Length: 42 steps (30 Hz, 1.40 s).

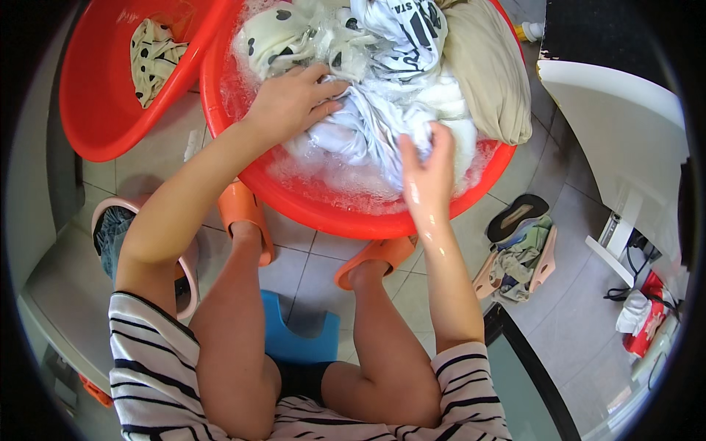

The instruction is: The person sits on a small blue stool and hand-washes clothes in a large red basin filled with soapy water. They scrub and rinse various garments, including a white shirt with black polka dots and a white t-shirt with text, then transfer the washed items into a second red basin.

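A large red plastic basin [325,220] holds sudsy water and a heap of wet laundry. My left hand [295,102] lies on a wet white cloth [353,129], its fingers spread over the folds. At the right end of the same cloth, my right hand [430,165] pinches a bunched part between thumb and fingers. Behind them are a cream garment with black hearts [276,41] and a white garment with black print [413,36]. A beige fabric item [488,71] hangs over the basin's right rim.
A second red basin [83,110] with a heart-print cloth [154,63] stands at upper left. Left of my legs is a pink tub [190,275] with denim [113,237]. Slippers and crumpled cloths [518,264] lie at right. A blue plastic stool [300,339] is under me.
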Each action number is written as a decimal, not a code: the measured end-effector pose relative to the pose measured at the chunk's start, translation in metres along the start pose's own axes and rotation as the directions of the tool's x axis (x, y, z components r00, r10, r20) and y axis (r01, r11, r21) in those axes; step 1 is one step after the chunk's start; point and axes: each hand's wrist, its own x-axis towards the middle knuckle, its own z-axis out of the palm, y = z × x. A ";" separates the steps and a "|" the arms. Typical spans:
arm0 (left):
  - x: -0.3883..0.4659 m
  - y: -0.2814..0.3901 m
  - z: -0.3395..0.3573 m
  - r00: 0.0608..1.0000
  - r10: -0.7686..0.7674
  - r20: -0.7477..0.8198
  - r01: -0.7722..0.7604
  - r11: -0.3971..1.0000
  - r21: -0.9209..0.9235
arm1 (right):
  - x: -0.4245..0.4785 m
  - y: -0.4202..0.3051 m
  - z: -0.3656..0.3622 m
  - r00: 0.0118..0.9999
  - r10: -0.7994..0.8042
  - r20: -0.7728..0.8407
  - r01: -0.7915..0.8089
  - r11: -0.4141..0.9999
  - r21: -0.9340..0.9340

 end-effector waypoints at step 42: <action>-0.001 0.050 -0.017 0.958 -0.115 0.263 0.276 0.116 -0.954 | 0.011 -0.031 -0.017 0.769 0.214 0.603 -0.532 0.737 0.418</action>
